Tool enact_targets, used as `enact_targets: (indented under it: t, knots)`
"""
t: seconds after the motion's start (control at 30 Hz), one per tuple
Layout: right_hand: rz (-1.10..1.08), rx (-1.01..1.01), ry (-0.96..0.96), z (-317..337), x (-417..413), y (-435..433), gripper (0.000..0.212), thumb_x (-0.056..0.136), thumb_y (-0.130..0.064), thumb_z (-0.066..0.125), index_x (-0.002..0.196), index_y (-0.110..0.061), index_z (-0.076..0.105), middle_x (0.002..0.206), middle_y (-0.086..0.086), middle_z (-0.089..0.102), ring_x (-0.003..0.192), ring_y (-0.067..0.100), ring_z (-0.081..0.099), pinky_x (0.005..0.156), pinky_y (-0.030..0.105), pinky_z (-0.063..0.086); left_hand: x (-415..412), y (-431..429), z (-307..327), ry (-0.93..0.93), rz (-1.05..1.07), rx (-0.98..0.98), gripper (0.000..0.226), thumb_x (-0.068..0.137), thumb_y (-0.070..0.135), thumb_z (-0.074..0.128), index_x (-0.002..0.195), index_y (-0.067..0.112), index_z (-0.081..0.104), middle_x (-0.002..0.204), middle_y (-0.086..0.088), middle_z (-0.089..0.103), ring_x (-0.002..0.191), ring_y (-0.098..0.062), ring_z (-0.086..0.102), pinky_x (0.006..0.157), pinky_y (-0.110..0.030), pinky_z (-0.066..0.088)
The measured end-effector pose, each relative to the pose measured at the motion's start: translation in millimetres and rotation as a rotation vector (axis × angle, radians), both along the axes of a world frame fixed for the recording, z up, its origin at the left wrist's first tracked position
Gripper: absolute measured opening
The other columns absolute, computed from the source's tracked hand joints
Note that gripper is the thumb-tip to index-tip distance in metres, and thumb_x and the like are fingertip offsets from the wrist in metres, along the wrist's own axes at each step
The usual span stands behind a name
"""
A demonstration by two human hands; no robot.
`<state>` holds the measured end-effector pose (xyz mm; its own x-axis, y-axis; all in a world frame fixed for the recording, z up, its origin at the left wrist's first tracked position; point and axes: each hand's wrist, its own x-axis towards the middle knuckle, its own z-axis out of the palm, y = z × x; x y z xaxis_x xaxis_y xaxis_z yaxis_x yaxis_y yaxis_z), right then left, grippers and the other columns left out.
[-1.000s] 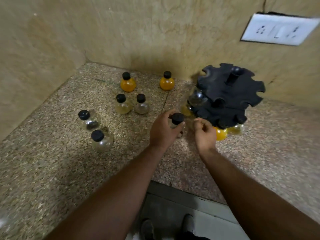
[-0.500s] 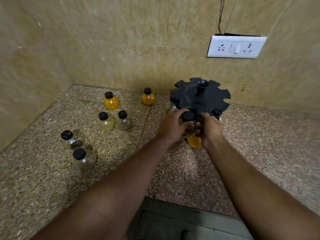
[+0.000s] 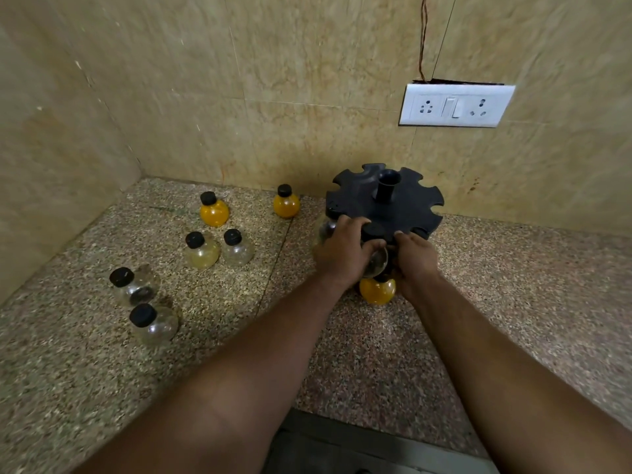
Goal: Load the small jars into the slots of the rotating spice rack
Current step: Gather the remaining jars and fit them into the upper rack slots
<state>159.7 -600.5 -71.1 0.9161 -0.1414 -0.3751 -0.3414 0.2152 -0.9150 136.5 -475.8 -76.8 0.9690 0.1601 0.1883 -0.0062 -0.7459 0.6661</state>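
A black rotating spice rack (image 3: 403,200) with notched slots stands by the back wall. My left hand (image 3: 342,251) grips a clear black-capped jar (image 3: 376,260) at the rack's near edge, its cap level with the top disc. My right hand (image 3: 415,260) rests against the rack's near rim beside that jar; what its fingers hold is hidden. An orange jar (image 3: 377,290) hangs in the lower tier below. Another clear jar (image 3: 326,227) sits in a slot at the rack's left. Several loose jars stand on the counter: two orange (image 3: 214,210) (image 3: 286,202) and several clear (image 3: 201,251) (image 3: 237,248) (image 3: 135,287) (image 3: 152,325).
The speckled stone counter (image 3: 513,285) meets tiled walls in a corner at the far left. A white switch and socket plate (image 3: 455,106) is on the back wall above the rack, with wires running up. The counter's front edge is just below my forearms.
My left hand carried the clear jar from the counter up to the rack's near edge. My right hand moved in to the rack beside it. The camera view tilted up.
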Motion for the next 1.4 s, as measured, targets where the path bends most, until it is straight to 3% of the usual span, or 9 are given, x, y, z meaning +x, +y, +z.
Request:
enact_targets:
  t: [0.13,0.3,0.47,0.6,0.87,1.0,1.1,1.23,1.4]
  knots:
    - [0.017,-0.061,-0.009,-4,2,5,0.018,0.102,-0.017,0.055,0.09,-0.009,0.066,0.094,0.014,0.07,0.097,0.034,0.07,0.086,0.046,0.059,-3,-7,-2,-0.012,0.085,-0.066,0.054,0.093,0.048,0.063,0.136,0.019,0.048,0.136,-0.005,0.047,0.119,-0.028,0.054,0.086,-0.044,0.051]
    - [-0.002,-0.102,-0.036,-4,-1,13,0.021,0.104,-0.018,0.053,0.107,-0.003,0.066,0.1,0.013,0.07,0.094,0.028,0.068,0.078,0.037,0.057,-2,-2,-5,-0.039,0.124,-0.091,0.054,0.091,0.05,0.065,0.135,0.022,0.051,0.138,-0.004,0.046,0.121,-0.028,0.053,0.087,-0.046,0.053]
    - [0.071,-0.179,-0.042,-2,-24,28,0.031,0.105,-0.027,0.051,0.083,-0.012,0.068,0.072,0.004,0.063,0.054,0.014,0.05,0.044,0.021,0.039,-3,18,-9,-0.058,0.27,-0.192,0.049,0.093,0.044,0.063,0.135,0.021,0.054,0.139,-0.003,0.053,0.115,-0.021,0.059,0.084,-0.034,0.051]
    - [0.121,-0.224,-0.084,-14,-46,50,0.028,0.101,-0.029,0.056,0.089,-0.012,0.074,0.08,0.004,0.07,0.065,0.015,0.056,0.053,0.027,0.042,-15,46,-19,-0.047,0.276,-0.314,0.028,0.095,0.032,0.062,0.118,0.018,0.065,0.113,0.0,0.065,0.101,-0.017,0.063,0.072,-0.025,0.044]
    - [0.502,-0.609,-0.205,-66,-79,124,0.024,0.09,-0.034,0.057,0.074,-0.02,0.068,0.075,0.003,0.071,0.075,0.026,0.068,0.072,0.054,0.058,-91,114,-80,0.155,0.495,-0.493,0.033,0.095,0.032,0.058,0.122,0.014,0.066,0.114,-0.002,0.07,0.101,-0.018,0.064,0.079,-0.026,0.044]
    - [0.676,-0.78,-0.198,-79,-97,152,0.01,0.092,-0.038,0.058,0.094,-0.033,0.066,0.09,-0.002,0.071,0.084,0.023,0.067,0.08,0.042,0.057,-128,141,-99,0.209,0.603,-0.511,0.031,0.097,0.028,0.059,0.123,0.012,0.064,0.115,-0.002,0.067,0.101,-0.016,0.061,0.078,-0.023,0.039]
    - [0.809,-0.845,-0.176,-92,-115,185,0.029,0.093,-0.042,0.058,0.119,-0.031,0.063,0.104,-0.001,0.071,0.089,0.021,0.067,0.081,0.037,0.057,-159,170,-113,0.22,0.755,-0.535,0.029,0.096,0.028,0.058,0.122,0.015,0.064,0.107,0.005,0.059,0.097,-0.015,0.056,0.079,-0.024,0.039]
    - [0.971,-0.979,-0.231,-109,-134,221,0.05,0.091,-0.045,0.06,0.136,-0.025,0.054,0.132,0.009,0.061,0.118,0.029,0.06,0.095,0.036,0.05,-194,191,-126,0.124,0.937,-0.598,0.01,0.094,0.024,0.059,0.096,0.016,0.065,0.096,0.004,0.063,0.088,-0.017,0.058,0.07,-0.025,0.038]
    - [1.175,-1.177,-0.284,-126,-155,258,0.073,0.086,-0.057,0.059,0.15,-0.028,0.036,0.157,0.01,0.036,0.141,0.035,0.036,0.112,0.054,0.036,-224,224,-142,0.088,1.118,-0.665,0.041,0.087,0.031,0.071,0.122,0.012,0.064,0.116,-0.004,0.066,0.108,-0.023,0.062,0.087,-0.028,0.045]
